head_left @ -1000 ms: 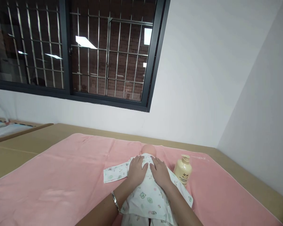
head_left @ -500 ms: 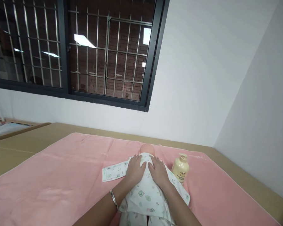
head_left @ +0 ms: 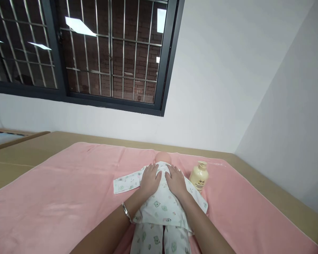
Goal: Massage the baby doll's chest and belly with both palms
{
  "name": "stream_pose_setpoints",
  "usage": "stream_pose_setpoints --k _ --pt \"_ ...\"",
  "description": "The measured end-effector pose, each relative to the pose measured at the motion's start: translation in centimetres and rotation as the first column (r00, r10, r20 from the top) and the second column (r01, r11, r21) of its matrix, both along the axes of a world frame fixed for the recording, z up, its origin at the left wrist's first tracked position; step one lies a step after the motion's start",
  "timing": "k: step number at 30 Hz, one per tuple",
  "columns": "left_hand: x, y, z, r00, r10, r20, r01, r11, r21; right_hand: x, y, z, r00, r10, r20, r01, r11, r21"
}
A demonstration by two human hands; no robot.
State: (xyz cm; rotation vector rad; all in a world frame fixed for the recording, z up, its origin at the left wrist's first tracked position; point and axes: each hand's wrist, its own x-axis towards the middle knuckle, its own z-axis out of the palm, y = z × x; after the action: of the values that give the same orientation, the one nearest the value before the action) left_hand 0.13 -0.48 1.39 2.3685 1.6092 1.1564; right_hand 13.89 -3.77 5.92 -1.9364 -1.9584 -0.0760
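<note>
A baby doll [head_left: 163, 157] lies on a pink blanket, its head pointing away from me. It is dressed in a white printed top [head_left: 163, 208] and matching trousers [head_left: 151, 238]. My left hand [head_left: 150, 180] rests flat on the upper left of the top, fingers apart, with a silver bangle on that wrist. On the upper right of the top lies my right hand [head_left: 176, 181], its fingers stretched out too. One sleeve [head_left: 125, 182] spreads out to the left; the other slopes down to the right beneath my forearm. Most of the doll's body is hidden under cloth and hands.
The pink blanket [head_left: 76, 197] covers much of a tan surface [head_left: 23, 151]. Right of the doll stands a cream pump bottle [head_left: 199, 176]. White walls [head_left: 214, 77] rise behind and on the right, with a dark-framed barred window [head_left: 108, 53] at upper left.
My view has tilted down and shifted slightly, so the window sits higher and more of the trousers shows. Both hands stay on the doll's top.
</note>
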Motion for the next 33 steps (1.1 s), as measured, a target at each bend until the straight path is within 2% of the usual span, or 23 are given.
stream_pose_setpoints --k 3,7,8,13,16,22,29,33 --pt "0.1 0.0 -0.1 1.000 -0.023 0.003 0.023 0.999 0.047 -0.4 -0.3 0.2 0.999 -0.010 0.039 0.010 1.000 -0.014" --pt "0.6 -0.9 0.4 0.997 0.061 -0.039 -0.060 0.998 0.035 -2.2 -1.7 0.5 0.973 -0.181 0.143 0.186 0.982 -0.019" --pt "0.6 -1.0 0.4 0.997 0.061 -0.054 -0.060 0.998 0.016 -2.4 -1.8 0.4 0.968 -0.193 0.159 0.197 0.980 -0.014" --pt "0.0 0.1 0.4 0.999 -0.026 -0.044 0.020 0.991 -0.131 -1.0 -0.6 -0.1 0.996 -0.058 0.065 0.062 0.996 -0.061" --pt "-0.2 0.2 0.6 0.998 -0.058 -0.038 0.052 0.987 -0.153 -0.4 -0.4 0.1 0.999 -0.017 0.037 0.017 0.999 -0.026" --pt "0.8 -1.5 1.4 0.994 0.077 -0.076 -0.088 0.986 -0.143 -2.0 -1.9 1.0 0.980 -0.158 0.123 0.164 0.986 -0.040" --pt "0.7 -1.2 0.7 0.999 0.017 0.035 -0.013 0.992 -0.128 -0.8 -0.9 0.5 0.997 -0.012 0.082 0.014 1.000 -0.015" --pt "0.7 -1.9 1.0 0.998 0.066 0.013 -0.064 0.992 -0.106 -1.5 -1.3 0.5 0.988 -0.082 0.134 0.090 0.995 -0.054"
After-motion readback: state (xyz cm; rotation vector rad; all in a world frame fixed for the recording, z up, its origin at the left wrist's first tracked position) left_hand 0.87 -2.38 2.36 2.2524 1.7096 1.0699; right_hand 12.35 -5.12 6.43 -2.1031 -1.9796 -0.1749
